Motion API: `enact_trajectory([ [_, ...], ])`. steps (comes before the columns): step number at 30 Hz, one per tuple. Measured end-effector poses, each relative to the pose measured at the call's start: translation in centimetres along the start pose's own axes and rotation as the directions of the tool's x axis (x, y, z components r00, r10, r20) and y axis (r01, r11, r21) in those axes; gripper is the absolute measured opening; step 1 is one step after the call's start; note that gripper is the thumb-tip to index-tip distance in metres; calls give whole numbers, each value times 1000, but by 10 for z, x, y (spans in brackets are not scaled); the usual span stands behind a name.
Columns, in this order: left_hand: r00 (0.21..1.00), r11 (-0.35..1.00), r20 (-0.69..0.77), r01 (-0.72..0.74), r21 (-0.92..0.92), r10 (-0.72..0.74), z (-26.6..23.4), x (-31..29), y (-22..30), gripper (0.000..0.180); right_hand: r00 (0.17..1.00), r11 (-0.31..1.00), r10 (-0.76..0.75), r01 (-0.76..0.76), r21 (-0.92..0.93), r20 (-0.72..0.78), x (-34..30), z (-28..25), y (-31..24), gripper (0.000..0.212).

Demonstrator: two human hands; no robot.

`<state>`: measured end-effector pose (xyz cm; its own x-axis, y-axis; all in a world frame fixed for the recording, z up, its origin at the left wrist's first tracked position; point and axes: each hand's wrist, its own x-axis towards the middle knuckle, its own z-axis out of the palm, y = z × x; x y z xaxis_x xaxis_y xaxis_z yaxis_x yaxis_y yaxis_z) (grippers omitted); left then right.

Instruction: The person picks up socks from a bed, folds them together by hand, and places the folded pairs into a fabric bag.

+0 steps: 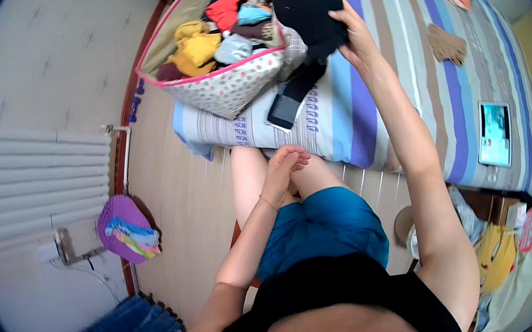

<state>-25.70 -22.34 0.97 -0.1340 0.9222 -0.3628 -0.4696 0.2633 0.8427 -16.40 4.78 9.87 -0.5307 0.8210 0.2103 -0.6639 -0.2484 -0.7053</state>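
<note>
Here the right hand (356, 37) pinches black cloth (310, 16) (shape unclear), left hand (285, 167) loosely uncurled.

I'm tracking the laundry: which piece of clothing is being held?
The black piece, gripped in the right hand; the brown piece lies untouched on the striped bed.

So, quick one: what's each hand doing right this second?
Left hand: open and empty, fingers loosely bent.
Right hand: closed on a black garment, gripping its edge.
</note>
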Motion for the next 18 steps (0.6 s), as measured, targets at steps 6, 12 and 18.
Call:
enact_trajectory([
  [6,998,999,-54,-28,-45,25,-18,-7,3,17,787,139,-452,528,-838,421,83,80,64,44],
  [12,999,999,-32,-36,-30,35,-19,5,-8,17,816,-163,448,477,-863,366,107,14,172,56],
  [18,994,997,-86,-74,-13,72,-39,2,-14,17,918,714,-26,294,-635,396,86,-1,97,26],
])
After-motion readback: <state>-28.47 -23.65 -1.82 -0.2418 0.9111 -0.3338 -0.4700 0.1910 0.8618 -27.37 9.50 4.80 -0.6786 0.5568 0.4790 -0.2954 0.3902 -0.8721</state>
